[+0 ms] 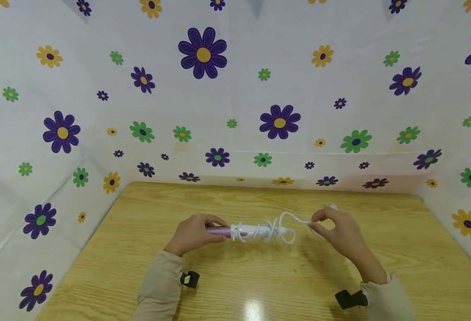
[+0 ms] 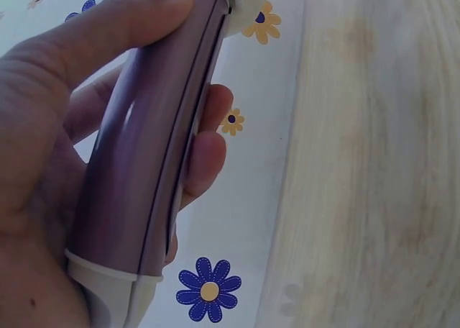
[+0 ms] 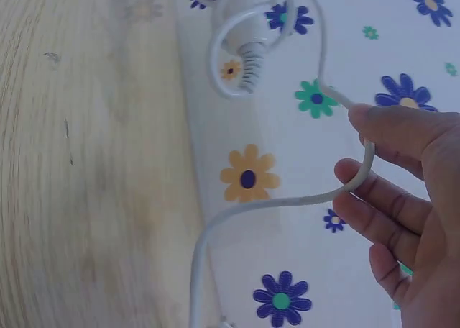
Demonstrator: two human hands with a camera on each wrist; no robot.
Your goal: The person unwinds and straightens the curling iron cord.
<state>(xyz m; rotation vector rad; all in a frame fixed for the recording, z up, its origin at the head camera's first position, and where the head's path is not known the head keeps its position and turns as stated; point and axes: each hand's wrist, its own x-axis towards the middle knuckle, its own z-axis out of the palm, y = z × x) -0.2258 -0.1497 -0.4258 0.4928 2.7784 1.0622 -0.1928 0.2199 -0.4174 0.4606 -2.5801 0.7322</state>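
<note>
My left hand (image 1: 195, 232) grips a curling iron by its purple barrel (image 2: 144, 141), thumb along one side and fingers curled round the other. The white handle (image 1: 255, 231) points right, above the table, with loose loops of white cord (image 1: 277, 227) wound about it. To the right, my right hand (image 1: 341, 229) pinches the cord between thumb and forefinger. In the right wrist view, the cord (image 3: 273, 202) bends past the fingertips and hangs down. A ribbed cord sleeve (image 3: 251, 67) sticks out of the handle's end. The plug (image 1: 332, 206) shows behind my right hand, prongs up.
The wooden table (image 1: 235, 281) spreads beneath both hands. A white cloth (image 1: 235, 89) printed with flowers surrounds its back and sides. Black straps with small mounts, such as the left mount (image 1: 190, 279), sit at both wrists.
</note>
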